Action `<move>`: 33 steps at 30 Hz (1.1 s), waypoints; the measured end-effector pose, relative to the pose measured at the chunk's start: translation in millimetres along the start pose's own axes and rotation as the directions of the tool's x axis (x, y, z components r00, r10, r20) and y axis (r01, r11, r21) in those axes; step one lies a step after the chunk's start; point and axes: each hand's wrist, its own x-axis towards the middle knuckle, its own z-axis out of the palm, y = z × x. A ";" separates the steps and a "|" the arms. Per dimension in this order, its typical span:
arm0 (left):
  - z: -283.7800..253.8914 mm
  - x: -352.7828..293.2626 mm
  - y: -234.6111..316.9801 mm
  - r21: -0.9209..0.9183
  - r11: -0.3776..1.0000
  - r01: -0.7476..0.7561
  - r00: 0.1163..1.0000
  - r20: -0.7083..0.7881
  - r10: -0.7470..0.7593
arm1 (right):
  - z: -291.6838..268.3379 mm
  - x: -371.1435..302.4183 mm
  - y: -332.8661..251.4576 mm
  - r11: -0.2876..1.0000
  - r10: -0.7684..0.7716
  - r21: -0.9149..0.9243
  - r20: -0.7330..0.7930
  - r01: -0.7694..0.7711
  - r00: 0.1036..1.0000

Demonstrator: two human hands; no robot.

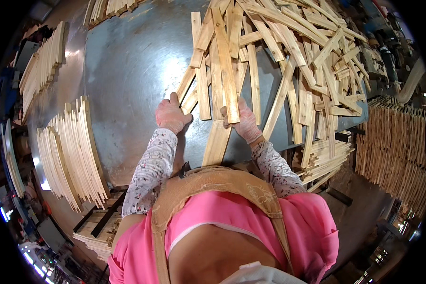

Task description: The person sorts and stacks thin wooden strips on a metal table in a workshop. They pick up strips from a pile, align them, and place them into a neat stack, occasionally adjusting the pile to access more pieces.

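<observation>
Both my hands wear thin pinkish gloves. My right hand (245,122) is closed round the near end of a long wooden slat (226,66), which points away from me over the pile. My left hand (172,113) has its thumb and fingers about the near end of another wooden slat (185,85), slanting at the pile's left edge; its fingertips are partly hidden. Between my hands, one wide slat (217,144) lies with its near end close to my apron. The loose pile of slats (307,52) spreads over the far and right side of the metal table (123,85).
At the left, upright-looking rows of slats (73,151) line the table, with another row (42,66) farther off. More slats are stacked low on the right (329,158). Beyond stands a tall stack of wood (393,151). Below left is another stack (97,236) beside dark bars.
</observation>
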 end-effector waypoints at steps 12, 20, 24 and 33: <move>44.2 -112.2 -94.2 -0.111 0.991 -0.071 0.997 -0.050 0.065 | -26.6 -87.2 -9.2 0.980 -0.125 0.119 -0.241 0.157 0.962; 79.4 -52.8 -32.1 -0.200 0.956 -0.213 0.927 -0.349 0.134 | -127.2 -221.4 -34.5 0.964 -0.262 -0.020 -0.253 0.266 0.931; 68.1 -52.0 30.9 -0.183 0.983 0.019 0.963 -0.260 -0.067 | -190.0 -287.4 -31.7 0.950 -0.307 -0.186 -0.401 0.252 0.863; 106.7 -17.5 -1.4 -0.304 0.952 0.030 0.909 -0.388 -0.153 | -351.3 -390.0 -10.2 0.657 -0.461 -0.258 -0.881 0.709 0.105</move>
